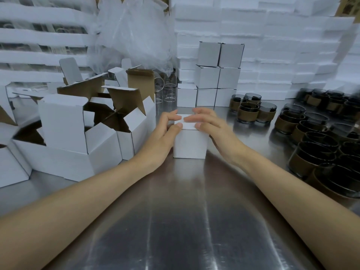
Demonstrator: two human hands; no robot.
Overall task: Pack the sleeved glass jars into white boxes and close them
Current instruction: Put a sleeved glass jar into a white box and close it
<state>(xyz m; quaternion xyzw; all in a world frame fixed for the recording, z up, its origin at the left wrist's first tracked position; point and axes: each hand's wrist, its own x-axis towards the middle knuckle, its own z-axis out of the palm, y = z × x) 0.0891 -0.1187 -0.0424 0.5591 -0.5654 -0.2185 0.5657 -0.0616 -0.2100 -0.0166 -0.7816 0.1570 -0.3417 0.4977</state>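
A small white box [190,144] stands on the steel table [181,221] in the middle, with its lid flap down. My left hand [165,133] grips its left top edge, fingers curled over the lid. My right hand [209,125] lies across the top from the right, fingers fairly straight and pressing on the lid. Whatever is inside the box is hidden. Several dark glass jars with brown sleeves [251,112] stand to the right.
Open white boxes [81,133] with raised flaps crowd the left side. A stack of closed white boxes [218,75] stands behind. More sleeved jars [319,152] fill the right edge. Clear glasses [167,92] and a plastic bag [132,32] are at the back.
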